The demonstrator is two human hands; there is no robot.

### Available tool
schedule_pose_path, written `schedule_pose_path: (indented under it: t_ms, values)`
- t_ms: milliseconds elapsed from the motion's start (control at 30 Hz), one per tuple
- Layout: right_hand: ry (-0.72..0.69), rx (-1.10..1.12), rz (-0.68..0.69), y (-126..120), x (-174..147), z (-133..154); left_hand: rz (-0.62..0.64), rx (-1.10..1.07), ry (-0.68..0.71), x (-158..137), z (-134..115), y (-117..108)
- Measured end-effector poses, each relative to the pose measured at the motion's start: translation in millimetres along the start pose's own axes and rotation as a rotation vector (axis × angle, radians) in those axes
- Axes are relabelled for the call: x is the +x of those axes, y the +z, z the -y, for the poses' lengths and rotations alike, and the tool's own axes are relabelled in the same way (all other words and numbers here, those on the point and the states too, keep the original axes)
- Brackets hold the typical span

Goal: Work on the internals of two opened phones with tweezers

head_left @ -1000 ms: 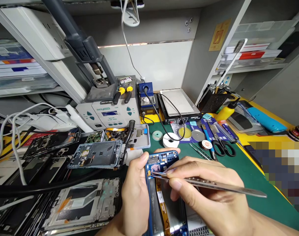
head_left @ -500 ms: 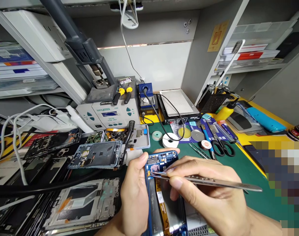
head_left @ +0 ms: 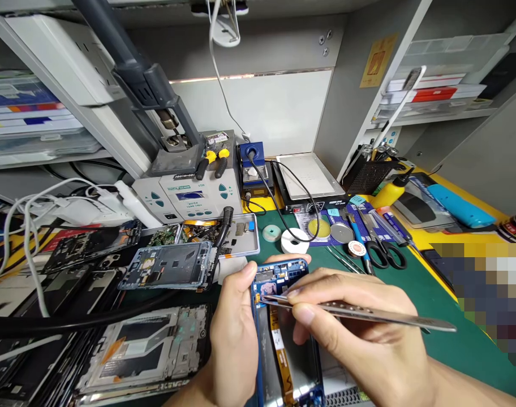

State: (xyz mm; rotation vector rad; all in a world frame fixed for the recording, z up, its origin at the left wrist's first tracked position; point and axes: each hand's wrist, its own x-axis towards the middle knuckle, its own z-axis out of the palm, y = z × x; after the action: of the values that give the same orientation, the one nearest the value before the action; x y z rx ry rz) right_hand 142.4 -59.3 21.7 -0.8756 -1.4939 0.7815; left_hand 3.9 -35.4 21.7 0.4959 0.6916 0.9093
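An opened blue phone frame (head_left: 264,345) stands tilted toward me, gripped along its left edge by my left hand (head_left: 235,328). Inside it a brown flex cable (head_left: 283,370) with a white label runs lengthwise. My right hand (head_left: 360,328) pinches a pair of metal tweezers (head_left: 368,312) between thumb and fingers. The tweezer tips reach into the upper part of the frame, by a pinkish patch (head_left: 268,290). Whether the tips touch or grip anything there is too small to tell. My right fingers cover part of the frame's right side.
Phone frames (head_left: 167,265) and stacked phone parts (head_left: 147,350) lie at left. Behind stand a grey rework station (head_left: 185,195), a parts tray (head_left: 241,237) and a hot plate (head_left: 311,178). Solder spools (head_left: 295,242) and scissors (head_left: 383,249) lie on the green mat (head_left: 444,333). A black hose (head_left: 88,323) crosses at left.
The tweezer tips have shifted very slightly inside the frame's upper part. Both hands keep their holds, and the camera view has moved a little.
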Motion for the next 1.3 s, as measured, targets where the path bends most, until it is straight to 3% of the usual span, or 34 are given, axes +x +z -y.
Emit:
schedule_pose_path:
  t_ms: [500, 967, 1300]
  values:
    - [-0.014, -0.062, -0.015, -2.0, -2.6, -2.5, 0.032, -0.068, -0.069, -3.1, -2.9, 0.5]
    - [0.000, -0.078, -0.006, -3.4, -6.8, -3.3, 0.038, -0.044, -0.027, -1.8, -2.3, 0.8]
    - [-0.031, -0.084, 0.055, -7.0, -1.5, -2.2, 0.057, -0.034, -0.081, -3.7, -3.3, -4.4]
